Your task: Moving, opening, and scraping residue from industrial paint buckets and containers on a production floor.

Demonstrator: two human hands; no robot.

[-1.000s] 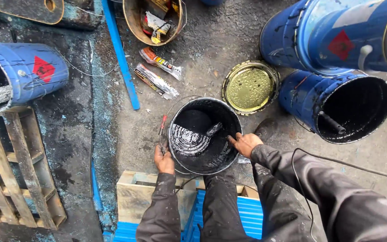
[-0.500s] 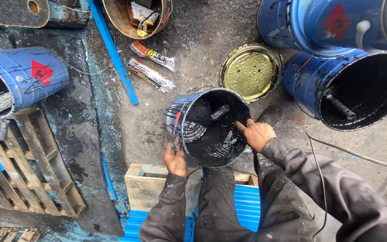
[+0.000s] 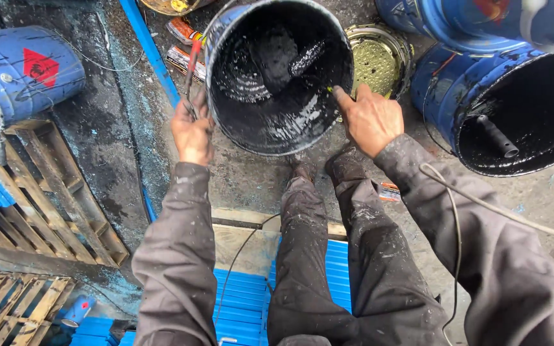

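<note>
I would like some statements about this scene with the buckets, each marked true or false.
1. Both hands grip the black bucket at its rim. True: left hand, right hand.
2. The bucket is clean inside. False: it is coated with black, shiny material.
3. A yellow-green lid lies on the ground beyond the right hand. True.
4. The blue bucket at the right stands upright. False: it lies tilted, its opening towards the camera.
5. Wooden pallets lie at the left. True.
</note>
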